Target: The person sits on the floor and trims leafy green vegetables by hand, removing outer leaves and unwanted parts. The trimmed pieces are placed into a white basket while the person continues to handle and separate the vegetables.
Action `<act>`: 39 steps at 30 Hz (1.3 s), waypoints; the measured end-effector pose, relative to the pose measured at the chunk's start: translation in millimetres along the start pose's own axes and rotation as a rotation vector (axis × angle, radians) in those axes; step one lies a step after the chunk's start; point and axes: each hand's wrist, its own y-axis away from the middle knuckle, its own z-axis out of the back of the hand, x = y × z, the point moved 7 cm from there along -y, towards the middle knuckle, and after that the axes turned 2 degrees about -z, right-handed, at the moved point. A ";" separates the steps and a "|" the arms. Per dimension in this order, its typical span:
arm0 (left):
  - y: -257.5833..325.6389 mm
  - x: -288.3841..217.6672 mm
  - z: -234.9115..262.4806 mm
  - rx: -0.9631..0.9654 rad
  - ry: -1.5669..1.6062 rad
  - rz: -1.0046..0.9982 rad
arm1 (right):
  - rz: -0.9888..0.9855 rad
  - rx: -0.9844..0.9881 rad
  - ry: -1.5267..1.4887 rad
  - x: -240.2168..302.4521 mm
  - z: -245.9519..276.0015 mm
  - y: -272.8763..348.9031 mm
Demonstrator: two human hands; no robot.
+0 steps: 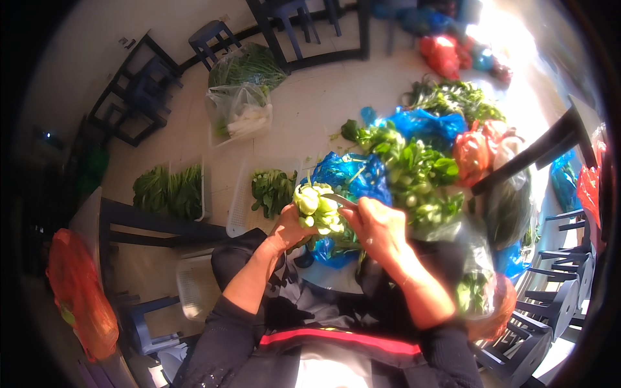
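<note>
A bunch of bok choy [313,203], its pale green stem ends turned up, is gripped in my left hand [286,231] above my lap. My right hand [380,227] is closed round a small knife [340,200], whose blade lies against the right side of the stems. The leaves of the bunch are mostly hidden below my hands. Just beyond sits a crumpled blue plastic bag [336,169] with bits of stem on it. To its right spreads a large heap of leafy greens [420,161].
A white plastic basket [237,210] with leafy greens [274,187] stands left of the bag. Farther left lie more dark greens [169,192]. Clear bags hold long green vegetables [249,66] and white ones [251,121]. Stools [213,39], table legs and orange bags [84,294] surround me.
</note>
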 end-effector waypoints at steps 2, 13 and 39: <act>3.3 8.6 -4.1 0.162 0.097 0.021 | 0.112 0.019 0.029 -4.3 0.0 -4.8; 23.3 -10.2 -12.6 0.461 0.452 0.175 | 0.157 0.455 -0.081 10.7 -29.1 2.4; 6.9 -15.0 -0.6 0.377 0.375 -0.110 | -0.093 0.338 -0.351 -18.5 0.3 -14.2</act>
